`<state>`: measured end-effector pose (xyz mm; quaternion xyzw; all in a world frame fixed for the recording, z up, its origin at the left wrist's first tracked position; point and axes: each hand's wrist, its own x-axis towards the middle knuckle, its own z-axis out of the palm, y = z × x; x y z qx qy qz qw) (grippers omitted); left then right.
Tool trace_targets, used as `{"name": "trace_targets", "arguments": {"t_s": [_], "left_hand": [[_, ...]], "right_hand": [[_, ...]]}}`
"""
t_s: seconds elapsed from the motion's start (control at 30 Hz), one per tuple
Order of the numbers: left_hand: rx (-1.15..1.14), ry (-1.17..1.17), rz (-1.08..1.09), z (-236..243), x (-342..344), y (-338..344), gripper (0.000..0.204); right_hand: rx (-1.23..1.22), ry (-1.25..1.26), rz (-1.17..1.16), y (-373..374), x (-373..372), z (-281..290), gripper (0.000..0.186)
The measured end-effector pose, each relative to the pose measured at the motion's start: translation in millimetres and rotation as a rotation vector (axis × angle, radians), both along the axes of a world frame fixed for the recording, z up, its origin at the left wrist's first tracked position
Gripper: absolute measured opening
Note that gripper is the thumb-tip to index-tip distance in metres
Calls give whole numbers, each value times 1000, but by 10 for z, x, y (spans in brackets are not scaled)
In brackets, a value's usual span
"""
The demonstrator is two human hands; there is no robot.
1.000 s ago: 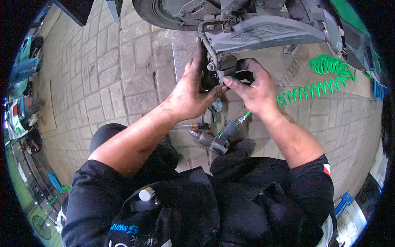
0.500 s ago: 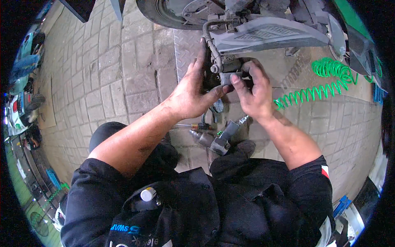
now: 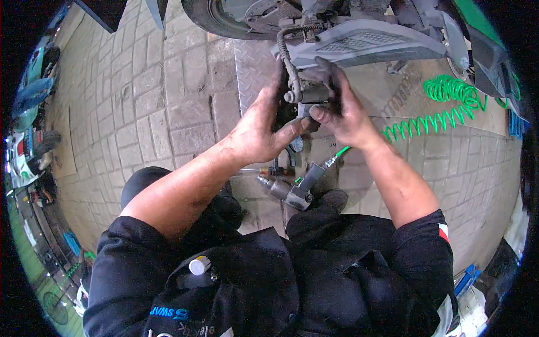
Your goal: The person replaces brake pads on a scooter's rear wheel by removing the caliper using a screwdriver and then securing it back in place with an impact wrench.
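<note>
My left hand (image 3: 264,121) cradles a dark, grimy brake caliper (image 3: 309,91), fingers along its left side, thumb low in front. My right hand (image 3: 342,118) wraps its right side, thumb at a grey piece (image 3: 305,111) on the lower face; some fingertips are hidden or dark. A ribbed hose (image 3: 285,53) runs from the caliper up toward a scooter's wheel hub (image 3: 263,17). Below my hands an air impact gun (image 3: 299,195) lies on the paving between my feet, beside a screwdriver (image 3: 268,171).
A grey scooter body panel (image 3: 365,42) spans above my hands, with a metal tread plate (image 3: 250,62) beneath. A green coiled air hose (image 3: 443,90) lies at right on a board. Other scooters (image 3: 28,151) line the far left edge; blue metal items (image 3: 469,278) stand at lower right.
My right hand's fingers have stretched farther up along the caliper's back and right side, and its thumb has slid slightly lower. The caliper and my left hand have shifted only a little.
</note>
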<state>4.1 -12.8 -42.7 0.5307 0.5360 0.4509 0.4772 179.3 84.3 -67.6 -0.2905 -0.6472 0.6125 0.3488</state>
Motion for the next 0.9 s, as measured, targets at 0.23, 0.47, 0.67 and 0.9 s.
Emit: {"name": "trace_targets", "arguments": {"t_s": [0.23,0.47,0.67,0.9], "left_hand": [[48,240,-33,-1,45,-30,82],[-40,-4,23,-37,19,-30,84],[-82,-224,36,20,-31,-48,86],[-73,-304,25,132,-34,24,84]], "right_hand": [[-141,3,221,12,48,-116,71],[-4,-91,310,94,-11,55,65],[44,-36,314,94,-19,183,54],[63,-24,221,41,-52,153,50]]}}
